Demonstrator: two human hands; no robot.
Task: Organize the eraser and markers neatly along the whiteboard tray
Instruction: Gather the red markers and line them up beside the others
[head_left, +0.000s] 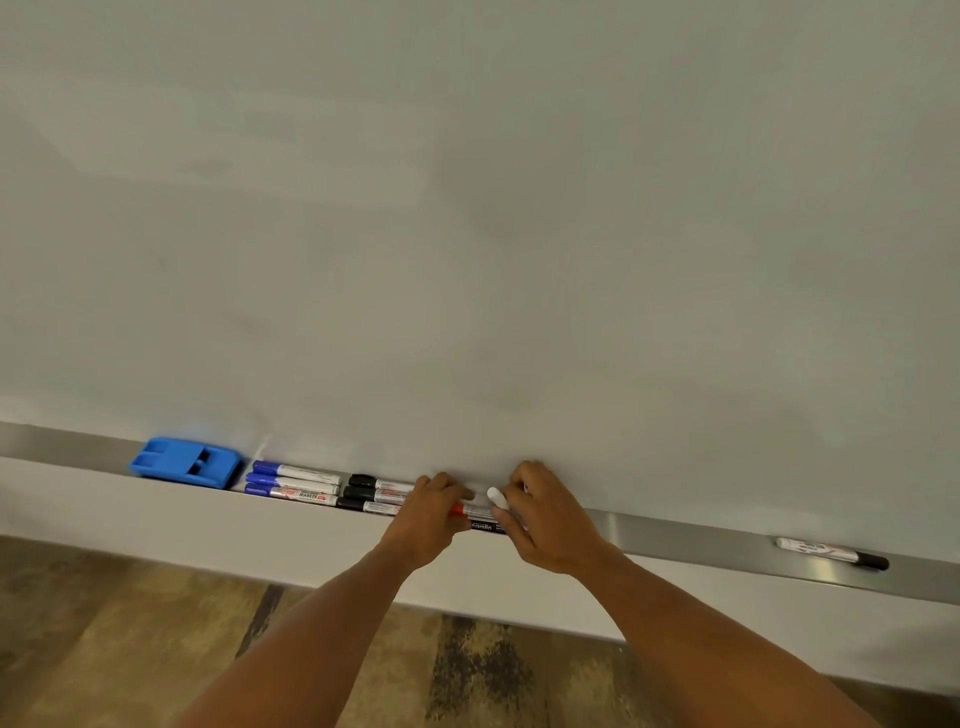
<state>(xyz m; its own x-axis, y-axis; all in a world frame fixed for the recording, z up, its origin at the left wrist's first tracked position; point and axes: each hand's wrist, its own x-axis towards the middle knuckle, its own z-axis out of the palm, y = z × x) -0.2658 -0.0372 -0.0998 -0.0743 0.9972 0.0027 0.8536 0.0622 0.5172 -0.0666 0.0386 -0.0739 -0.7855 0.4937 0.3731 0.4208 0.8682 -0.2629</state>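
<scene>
Head view, inventory:

Surface/room: whiteboard (467, 208) filling most of frame, blank, faint smudges; metal tray (701, 540) running along its bottom edge w/ pale front lip; worn wood-look floor (156, 623) showing below

Tray, L to R: blue eraser (187, 462) sitting at left; just beside it 3 blue-capped markers (293, 483) lying stacked side by side, caps left; next 3 black-capped markers (374, 493) lying likewise; lone black-capped marker (831, 553) lying well apart at far right, cap right

Hands: left hand (428, 519) curling round red-capped marker (467, 511); right hand (540, 519) pinching its other end, fingers bent, a white marker end (497, 498) poking out between the hands

Writing: "MARKER" reading on one blue marker; "camlin" on black label (485, 527) under the hands; rest too small to read
</scene>
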